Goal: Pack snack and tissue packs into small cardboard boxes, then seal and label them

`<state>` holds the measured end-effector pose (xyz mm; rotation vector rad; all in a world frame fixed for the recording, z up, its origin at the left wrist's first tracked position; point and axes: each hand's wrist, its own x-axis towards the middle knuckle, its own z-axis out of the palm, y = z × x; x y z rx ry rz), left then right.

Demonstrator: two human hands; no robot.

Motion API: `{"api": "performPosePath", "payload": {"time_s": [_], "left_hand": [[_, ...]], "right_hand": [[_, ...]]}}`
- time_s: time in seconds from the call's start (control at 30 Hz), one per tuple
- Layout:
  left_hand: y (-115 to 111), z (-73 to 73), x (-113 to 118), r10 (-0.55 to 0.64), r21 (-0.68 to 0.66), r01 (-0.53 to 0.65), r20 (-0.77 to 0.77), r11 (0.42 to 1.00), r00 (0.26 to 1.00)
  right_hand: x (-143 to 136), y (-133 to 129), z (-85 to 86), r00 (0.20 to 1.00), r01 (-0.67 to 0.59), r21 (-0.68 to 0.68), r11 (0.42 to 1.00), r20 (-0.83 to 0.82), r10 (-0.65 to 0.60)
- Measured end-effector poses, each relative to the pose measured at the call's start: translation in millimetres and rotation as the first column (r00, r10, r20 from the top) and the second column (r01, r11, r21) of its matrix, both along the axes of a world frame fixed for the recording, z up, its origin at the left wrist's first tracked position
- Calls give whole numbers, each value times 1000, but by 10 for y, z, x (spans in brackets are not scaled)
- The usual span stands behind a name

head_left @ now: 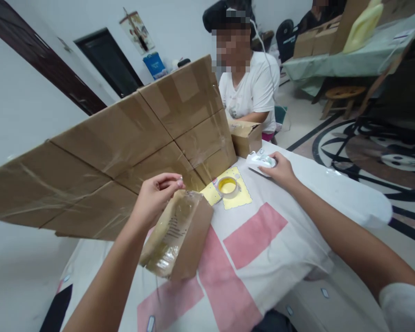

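Observation:
A brown cardboard box (pixel 200 226) with clear tape over its top lies tilted on the cloth-covered table (pixel 293 230). Just above its far end is my left hand (pixel 162 191), fingers pinched around a small clear piece that looks like tape. My right hand (pixel 280 170) is closed on a white tape dispenser (pixel 259 161) at the table's far right side. Between the hands, a roll of tape (pixel 228 186) lies on a yellow patterned sheet (pixel 244 196).
Stacked, taped cardboard boxes (pixel 152 129) form a wall along the back left. A smaller box (pixel 245 138) stands beyond its right end, before a seated person (pixel 252 87). A green-covered table (pixel 332 64) and a wooden stool (pixel 344 94) are at the back right.

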<state>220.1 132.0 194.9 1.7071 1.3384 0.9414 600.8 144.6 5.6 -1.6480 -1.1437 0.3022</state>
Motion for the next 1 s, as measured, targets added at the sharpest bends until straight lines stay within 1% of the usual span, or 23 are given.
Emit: {"api": "performPosePath", "payload": {"time_s": [0.1, 0.17, 0.2, 0.23, 0.27, 0.3, 0.33, 0.37, 0.4, 0.43, 0.47, 0.5, 0.53, 0.57, 0.6, 0.67, 0.77, 0.83, 0.9, 1.0], "left_hand": [[-131, 54, -70, 25, 0, -25, 7, 1000, 1000], [-220, 87, -150, 7, 5, -7, 21, 1000, 1000], [-262, 96, -197, -13, 12, 13, 31, 1000, 999], [-302, 97, -247, -37, 21, 36, 35, 999, 999], [-342, 92, -296, -61, 32, 60, 30, 998, 998], [-382, 80, -342, -89, 40, 88, 12, 995, 996], [-423, 64, -383, -114, 47, 115, -17, 992, 993], [-466, 44, -416, -137, 54, 139, -52, 989, 989], [-511, 24, -441, -155, 62, 161, -88, 985, 984], [-559, 5, -456, -170, 74, 180, -122, 981, 978], [-609, -10, -464, -185, 90, 200, -151, 976, 971], [-661, -22, -465, -198, 110, 219, -176, 970, 964], [-714, -31, -461, -207, 132, 235, -196, 963, 958], [-765, -37, -457, -215, 150, 249, -214, 957, 953], [-812, -42, -455, -214, 168, 255, -227, 952, 950], [-889, -56, -468, -190, 186, 237, -238, 954, 952], [-940, -102, -542, -89, 162, 129, -233, 978, 968], [-941, -145, -607, -54, 132, 85, -221, 988, 974], [-935, -183, -657, -70, 106, 90, -181, 990, 981], [-941, -210, -675, -98, 70, 107, -116, 992, 988]], "right_hand": [[-39, 18, -70, 998, 20, -146, 989, 57, -12], [-96, 22, -30, 995, 42, -205, 978, 98, -22], [-153, 14, 26, 991, 71, -212, 975, 123, -45], [-238, -10, 109, 985, 105, -189, 976, 154, -76], [-357, -52, 217, 978, 122, -134, 983, 184, -96], [-510, -116, 346, 975, 94, -50, 994, 204, -82], [-696, -202, 491, 976, 11, 51, 999, 215, -21], [-908, -307, 645, 972, -129, 160, 979, 218, 93], [-1135, -423, 800, 937, -324, 243, 914, 215, 275], [-1365, -542, 948, 867, -495, 279, 823, 214, 450], [-1586, -655, 1081, 802, -597, 313, 739, 212, 558], [-1786, -753, 1195, 751, -658, 331, 676, 229, 619], [-1956, -831, 1285, 722, -690, 337, 641, 246, 647], [-2093, -889, 1349, 710, -703, 338, 626, 265, 653], [-2196, -926, 1390, 704, -709, 335, 621, 283, 651], [-2310, -955, 1415, 708, -706, 333, 625, 306, 637], [-2339, -955, 1392, 738, -675, 347, 651, 313, 598], [-2329, -955, 1378, 750, -661, 353, 662, 298, 590], [-2330, -956, 1372, 729, -683, 348, 642, 272, 628], [-2370, -950, 1371, 672, -735, 331, 591, 243, 699]]}}
